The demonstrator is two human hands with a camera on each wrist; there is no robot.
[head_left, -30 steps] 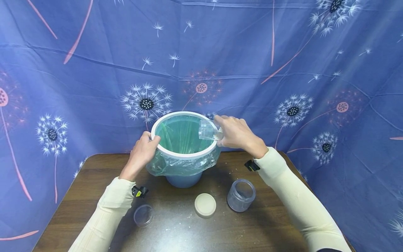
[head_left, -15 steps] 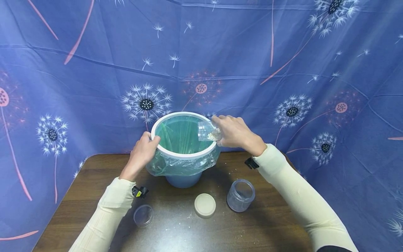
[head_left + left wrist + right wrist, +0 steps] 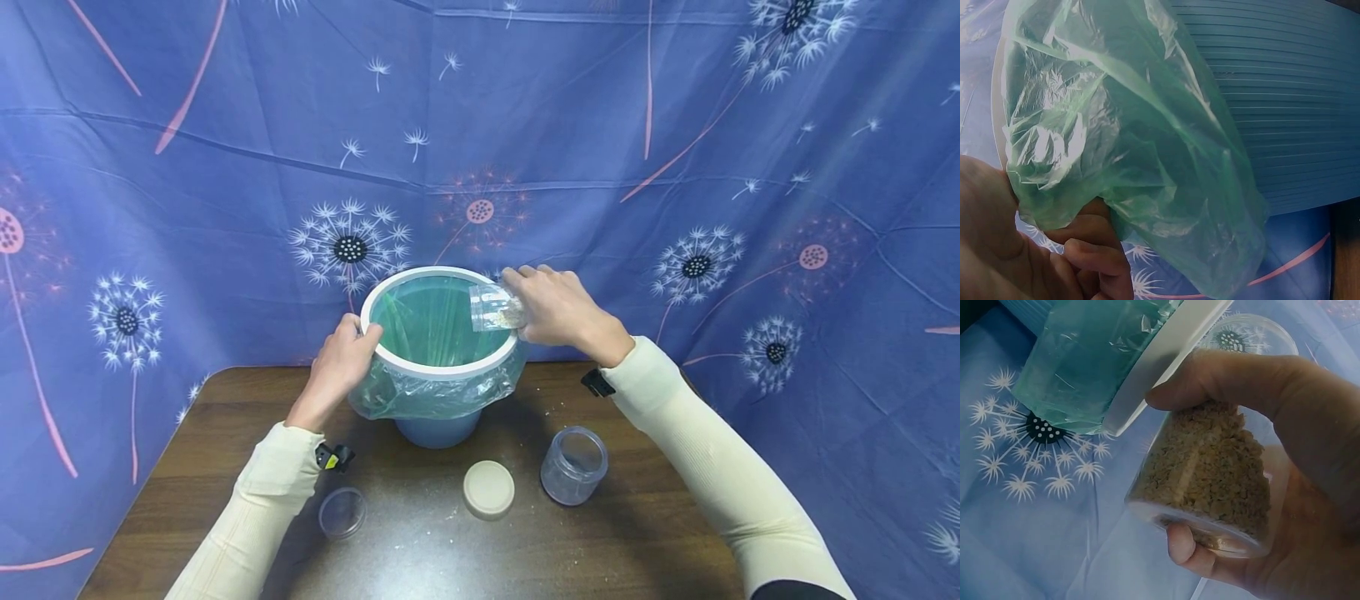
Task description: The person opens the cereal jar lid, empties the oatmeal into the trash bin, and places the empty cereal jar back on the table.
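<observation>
Dandelion-print cloth backed the desk [image 3: 420, 550]. My left hand [image 3: 339, 364] gripped the bin [image 3: 438, 367] rim; my right hand [image 3: 558, 312] tilted a grain-filled jar [image 3: 495, 308] over it, most grains seemingly still unpoured.

Bin [image 3: 438, 367] floor below the green liner [image 3: 431, 321], perhaps any fallen grains, out of sight.

Bin [image 3: 438, 429]: blue ribbed plastic w/ smooth white rim [image 3: 442, 369]; liner [image 3: 420, 393] thin, crinkly, glossy green film. Jar [image 3: 495, 308]: clear smooth plastic, coarse tan granules inside. Table [image 3: 645, 542]: dark wood, semi-matt, w/ crumbs. Lid [image 3: 489, 488]: matt beige. Backdrop [image 3: 225, 167]: soft printed cloth. Sleeves [image 3: 705, 458]: ribbed knit.
</observation>
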